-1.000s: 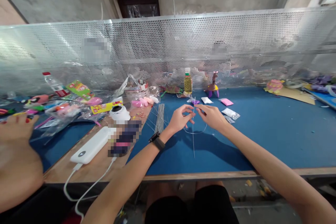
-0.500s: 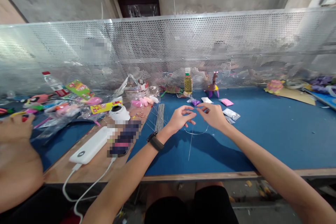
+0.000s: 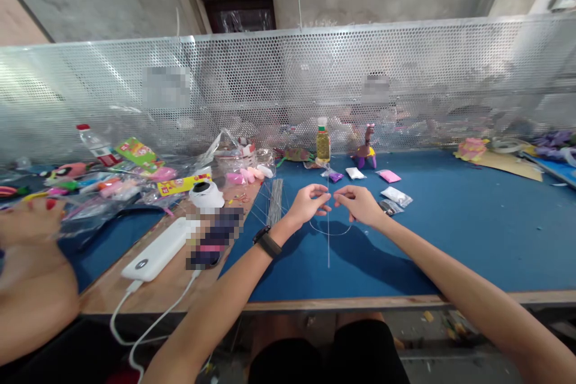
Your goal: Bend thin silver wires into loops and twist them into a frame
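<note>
Wire (image 3: 328, 249), thin and straight, stands nearly upright between the left hand (image 3: 309, 204) and the right hand (image 3: 360, 203), touching the left fingertips; a curved strand (image 3: 337, 234) hangs below both hands. The left hand pinches the straight wire between thumb and finger. The right thumb and fingers are drawn together just beside it; whether they grip a strand, I cannot tell. Beyond, on the blue tabletop (image 3: 459, 240), lie small packets: a purple packet (image 3: 335, 176), a pink packet (image 3: 389, 176), and two with white contents, the smaller white packet (image 3: 354, 173) and the larger white packet (image 3: 396, 196). Behind these stands a bottle (image 3: 323, 147) of yellow liquid. Left of the hands lies a wire bundle (image 3: 275, 201). Farther left, a red-capped bottle (image 3: 99, 147) leans, its contents unclear.
</note>
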Motion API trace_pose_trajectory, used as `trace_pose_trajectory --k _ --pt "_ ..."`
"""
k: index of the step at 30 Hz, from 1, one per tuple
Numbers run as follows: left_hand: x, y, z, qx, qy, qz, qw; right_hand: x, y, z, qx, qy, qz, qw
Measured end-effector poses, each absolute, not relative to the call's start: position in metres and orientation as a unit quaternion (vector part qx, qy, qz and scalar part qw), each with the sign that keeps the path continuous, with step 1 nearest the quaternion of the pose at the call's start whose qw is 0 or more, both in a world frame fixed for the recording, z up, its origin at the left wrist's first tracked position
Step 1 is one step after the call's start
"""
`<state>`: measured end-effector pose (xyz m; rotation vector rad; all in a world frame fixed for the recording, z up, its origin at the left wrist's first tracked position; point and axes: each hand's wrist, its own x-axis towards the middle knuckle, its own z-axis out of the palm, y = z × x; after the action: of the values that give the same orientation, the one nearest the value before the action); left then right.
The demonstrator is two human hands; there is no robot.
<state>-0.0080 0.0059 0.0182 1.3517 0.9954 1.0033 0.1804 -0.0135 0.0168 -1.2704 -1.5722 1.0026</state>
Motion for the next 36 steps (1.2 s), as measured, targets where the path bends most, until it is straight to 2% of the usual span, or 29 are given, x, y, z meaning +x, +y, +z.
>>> trace_pose_trajectory --k 6,14,17,26,32,36 --pt "-0.011 0.010 0.014 0.561 0.441 0.383 0.587 0.179 -0.014 0.010 -0.498 -0.642 0.426 0.398" --pt "-0.015 0.015 0.028 0.552 0.417 0.538 0.482 0.173 -0.019 0.007 -0.491 -0.613 0.502 0.362" --pt "-0.021 0.018 0.029 0.542 0.410 0.559 0.475 0.173 -0.018 0.007 -0.485 -0.616 0.507 0.358" --pt "-0.016 0.013 0.017 0.537 0.424 0.428 0.591 0.179 -0.018 0.017 -0.477 -0.683 0.373 0.408" --pt "-0.011 0.003 0.019 0.535 0.396 0.424 0.614 0.184 -0.012 0.012 -0.470 -0.676 0.321 0.468" --pt "-0.008 0.001 0.018 0.531 0.391 0.430 0.617 0.186 -0.008 0.008 -0.469 -0.690 0.288 0.470"
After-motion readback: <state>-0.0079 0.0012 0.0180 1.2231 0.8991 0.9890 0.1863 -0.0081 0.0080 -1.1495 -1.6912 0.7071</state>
